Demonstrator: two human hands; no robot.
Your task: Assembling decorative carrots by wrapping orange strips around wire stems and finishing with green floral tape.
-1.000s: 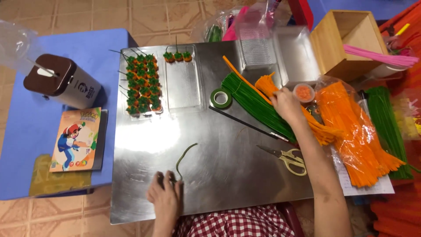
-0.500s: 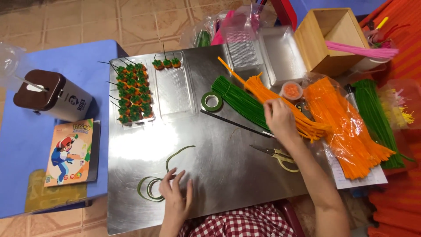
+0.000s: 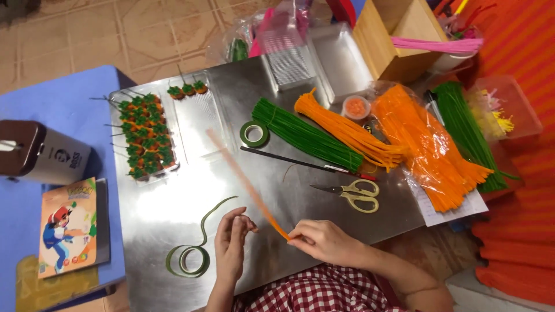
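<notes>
Head view, and I'm looking straight down on a shiny sheet-metal counter w/ craft stock spread over its far and right parts, near edge kept as work space. My right hand is pinched shut on the near end of a single long orange fuzzy pipe-cleaner stem; the rest of it runs up and left over the counter, blurred, so I can't tell if the far end touches the metal. Held by one tip like that, the whole length stays free. Left hand is half open, fingers loosely curled, gripping nothing; fingertips sit just beside the stem and just right of a loose green ribbon-like tape strip, which lies coiled on the counter w/ a wavy tail running up.

Stock sits well apart from the hands but in reach: a bundle of straight green fuzzy stems touching a bundle of orange fuzzy stems, fanned out flat. A small green tape roll lies left of them, a thin black stick below, yellow-handled scissors near the right hand. At the left, a clear tray of small orange-and-green finished pieces, lined in rows, prob. to keep them apart from raw stock.
</notes>
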